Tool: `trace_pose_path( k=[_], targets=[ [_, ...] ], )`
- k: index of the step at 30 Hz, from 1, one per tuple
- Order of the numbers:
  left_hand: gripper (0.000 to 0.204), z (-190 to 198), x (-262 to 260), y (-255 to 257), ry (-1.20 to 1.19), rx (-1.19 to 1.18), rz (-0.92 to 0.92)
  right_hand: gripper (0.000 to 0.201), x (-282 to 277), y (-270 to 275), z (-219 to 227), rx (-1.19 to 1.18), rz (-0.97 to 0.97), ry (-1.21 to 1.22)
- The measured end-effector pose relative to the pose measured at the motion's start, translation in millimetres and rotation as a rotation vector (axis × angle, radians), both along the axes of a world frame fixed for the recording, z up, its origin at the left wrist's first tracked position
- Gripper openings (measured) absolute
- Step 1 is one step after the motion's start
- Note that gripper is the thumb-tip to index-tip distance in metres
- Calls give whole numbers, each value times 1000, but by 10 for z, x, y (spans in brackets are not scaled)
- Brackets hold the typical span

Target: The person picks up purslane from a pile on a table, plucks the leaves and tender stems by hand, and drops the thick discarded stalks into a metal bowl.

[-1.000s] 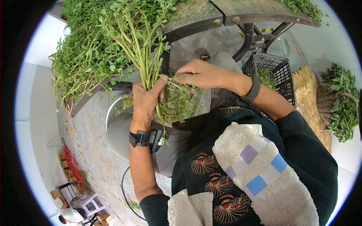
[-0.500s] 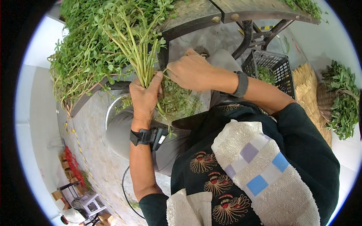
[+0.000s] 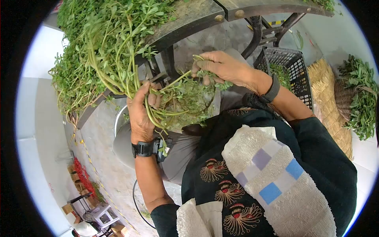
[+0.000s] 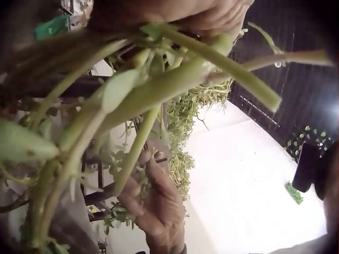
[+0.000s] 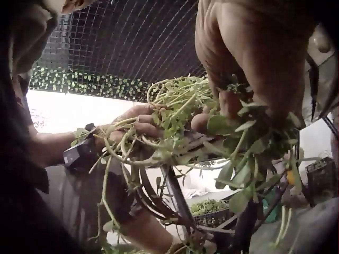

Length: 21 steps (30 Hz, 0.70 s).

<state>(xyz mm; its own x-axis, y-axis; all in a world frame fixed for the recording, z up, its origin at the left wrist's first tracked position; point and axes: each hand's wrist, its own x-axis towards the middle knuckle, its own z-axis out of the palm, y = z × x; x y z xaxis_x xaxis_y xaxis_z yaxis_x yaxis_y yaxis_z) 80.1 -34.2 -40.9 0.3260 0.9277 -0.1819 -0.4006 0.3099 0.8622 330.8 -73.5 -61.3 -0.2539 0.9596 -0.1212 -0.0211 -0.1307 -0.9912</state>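
Observation:
My left hand (image 3: 140, 116) grips a bunch of purslane (image 3: 106, 77) near the cut ends of its thick green stems. The leafy tops lean away to the upper left, over the table edge. Several bent stems hang below the fist, and cut ends stick out past it in the left wrist view. Off to the right, my right hand (image 3: 229, 69) pinches a leafy sprig (image 5: 243, 174) between thumb and fingers. A pale stem (image 3: 177, 80) stretches between the two hands. In the left wrist view the right hand (image 4: 161, 211) shows behind the stems.
A big heap of purslane (image 3: 75, 51) covers the left of the dark-edged table (image 3: 185, 21). Loose greens (image 3: 193, 102) lie below the hands. To the right are a black crate (image 3: 286, 65), a straw bundle (image 3: 321, 94) and a wicker basket (image 3: 342, 102) with greens.
The left hand has shifted slightly left and down, and the bunch tilts further left. The right hand has moved away rightward from the stem ends, and a sprig now shows in its fingers.

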Motion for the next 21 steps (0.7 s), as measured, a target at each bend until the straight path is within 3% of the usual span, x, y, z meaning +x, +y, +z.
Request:
trace_pose_path(
  k=[3, 8, 11, 14, 17, 21],
  targets=[
    [11, 16, 1, -6, -4, -38, -14, 24, -31, -83, 12, -38, 6, 68],
    [11, 76, 72, -73, 15, -128, 180, 22, -114, -97, 80, -77, 45, 167],
    [13, 41, 20, -40, -20, -116, 71, 23, -189, -116, 75, -123, 129, 211],
    [13, 60, 67, -73, 12, -107, 103, 25, -328, -56, -11, -107, 225, 248],
    [13, 18, 10, -37, 47, -34, -37, 26, -471, -21, 28, -141, 205, 110],
    [12, 32, 62, -61, -20, -34, 10, 29, -530, -15, 29, -192, 165, 138]
  ],
)
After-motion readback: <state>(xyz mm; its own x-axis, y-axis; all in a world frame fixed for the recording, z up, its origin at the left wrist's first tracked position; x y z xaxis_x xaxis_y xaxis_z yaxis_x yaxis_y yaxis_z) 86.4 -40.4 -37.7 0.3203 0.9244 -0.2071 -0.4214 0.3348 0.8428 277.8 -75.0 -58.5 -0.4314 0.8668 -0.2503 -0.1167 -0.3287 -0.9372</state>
